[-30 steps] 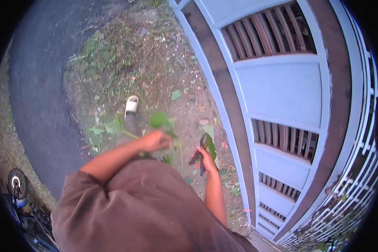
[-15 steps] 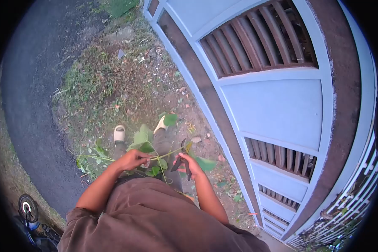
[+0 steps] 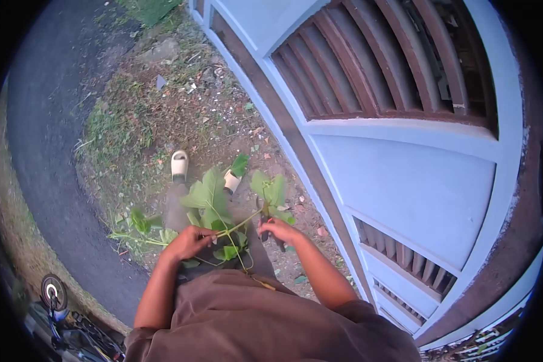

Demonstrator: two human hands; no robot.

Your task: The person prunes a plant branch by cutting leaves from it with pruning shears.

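My left hand (image 3: 190, 242) is closed around a green leafy vine (image 3: 238, 225), pinching its stem in front of my shirt. A broad leaf (image 3: 206, 196) rises from the vine above this hand, and more leafy growth (image 3: 143, 223) trails out to the left. Dark pruning shears (image 3: 263, 223) sit in my right hand (image 3: 277, 230), its fingers wrapped around the handles. The blades are at the stem's right end, just below a cluster of leaves (image 3: 270, 190); whether they touch the stem is hard to tell.
A light blue wall (image 3: 404, 181) with brown louvred vents (image 3: 368, 60) runs along my right. Weedy ground (image 3: 181, 114) with scattered debris lies ahead, beside a dark paved path (image 3: 48, 151) on the left. A bicycle (image 3: 54, 295) is at the lower left.
The shears have turned to stand more upright at the stem's right end. The leaf cluster there now points up and away from me. My left hand keeps its hold; the view has shifted slightly.
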